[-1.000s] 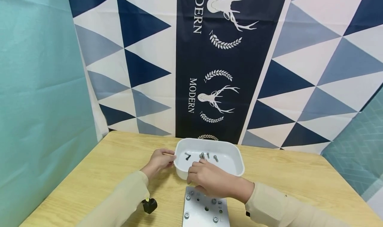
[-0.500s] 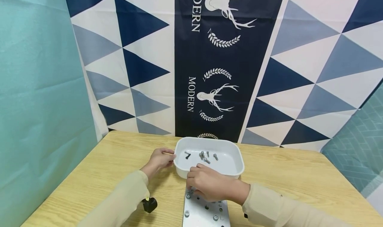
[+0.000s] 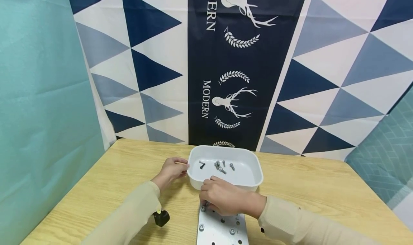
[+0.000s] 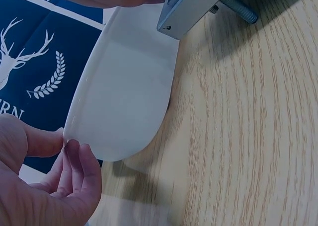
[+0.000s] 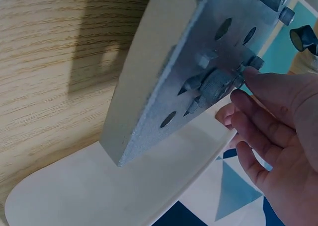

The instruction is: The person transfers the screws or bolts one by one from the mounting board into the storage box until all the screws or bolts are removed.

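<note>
My left hand (image 3: 171,170) pinches the left rim of a white plastic tray (image 3: 245,171) between thumb and fingers, which the left wrist view shows closely. Several silver screws (image 3: 223,170) and a black one (image 3: 202,166) lie inside the tray. Just in front stands a grey metal plate (image 3: 215,234) with holes and socket head bolts (image 3: 201,227). My right hand (image 3: 221,196) is over the plate's far left corner. In the right wrist view, its thumb and index finger pinch a small screw (image 5: 240,80) at the plate, beside a thicker bolt (image 5: 216,84).
The wooden table (image 3: 309,198) extends to both sides of the tray and plate. A patterned curtain (image 3: 226,94) hangs right behind the table, with a teal curtain (image 3: 48,112) at the left. A black device (image 3: 161,218) is at my left sleeve.
My right hand has moved from above the tray's front edge down to the plate's far left corner, with its fingers at the small screw. My left hand has stayed on the rim.
</note>
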